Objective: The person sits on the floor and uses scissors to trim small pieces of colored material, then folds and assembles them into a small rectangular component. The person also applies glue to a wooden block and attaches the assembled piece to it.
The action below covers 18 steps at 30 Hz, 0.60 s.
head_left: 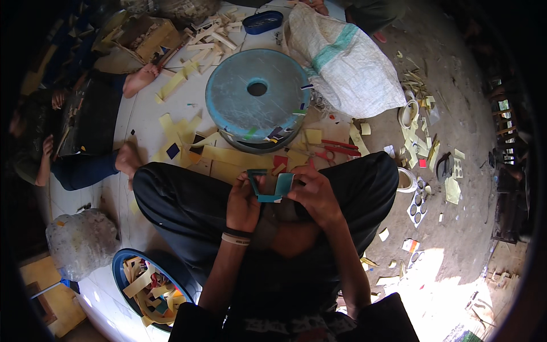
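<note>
I sit cross-legged in dark trousers on the floor. My left hand [243, 203] and my right hand [315, 194] both grip a teal cardboard strip [268, 186] folded into an open frame shape, held above my lap. The left hand pinches its left side, the right hand its right flap. A wristband sits on my left wrist. Just beyond my knees lie yellow card pieces [228, 157] and red-handled scissors [333, 149].
A round blue-grey drum lid with a centre hole [256, 94] stands ahead. A white woven sack [342, 60] lies at upper right. Another person sits at left, bare feet [128, 159] near my knee. A blue basin of paper scraps [149, 285] is lower left.
</note>
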Tool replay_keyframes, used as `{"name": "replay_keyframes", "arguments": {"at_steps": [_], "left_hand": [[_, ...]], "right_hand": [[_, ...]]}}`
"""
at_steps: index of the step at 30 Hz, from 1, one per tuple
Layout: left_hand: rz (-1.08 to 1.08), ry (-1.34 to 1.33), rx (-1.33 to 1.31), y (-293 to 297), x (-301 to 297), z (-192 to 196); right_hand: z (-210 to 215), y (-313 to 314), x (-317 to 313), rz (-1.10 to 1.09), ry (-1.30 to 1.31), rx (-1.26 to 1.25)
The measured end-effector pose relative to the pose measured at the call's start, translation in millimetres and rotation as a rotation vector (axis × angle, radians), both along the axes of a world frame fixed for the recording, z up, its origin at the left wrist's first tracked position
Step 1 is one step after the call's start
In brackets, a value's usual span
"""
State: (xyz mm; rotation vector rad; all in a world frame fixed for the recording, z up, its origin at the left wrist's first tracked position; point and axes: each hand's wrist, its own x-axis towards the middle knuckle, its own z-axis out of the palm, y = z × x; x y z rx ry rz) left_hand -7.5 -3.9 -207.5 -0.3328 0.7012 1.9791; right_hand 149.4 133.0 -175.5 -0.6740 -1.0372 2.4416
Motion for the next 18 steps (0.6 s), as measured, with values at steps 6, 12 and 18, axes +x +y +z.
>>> {"name": "replay_keyframes", "arguments": {"at_steps": [6, 12, 18], "left_hand": [[-0.044, 0.097, -0.046, -5.0, 7.6, -20.1], [-0.141, 0.402, -0.147, -12.0, 2.0, -34.9], [-0.412, 1.833, -0.563, -26.8, -10.2, -37.3]], "right_hand": [[-6.8, -6.8, -3.1, -0.009, -0.026, 0.033], [-21.6, -10.2, -8.8, 0.019, 0.093, -0.031], [-31.1, -17.4, -13.3, -0.062, -0.039, 0.350]]}}
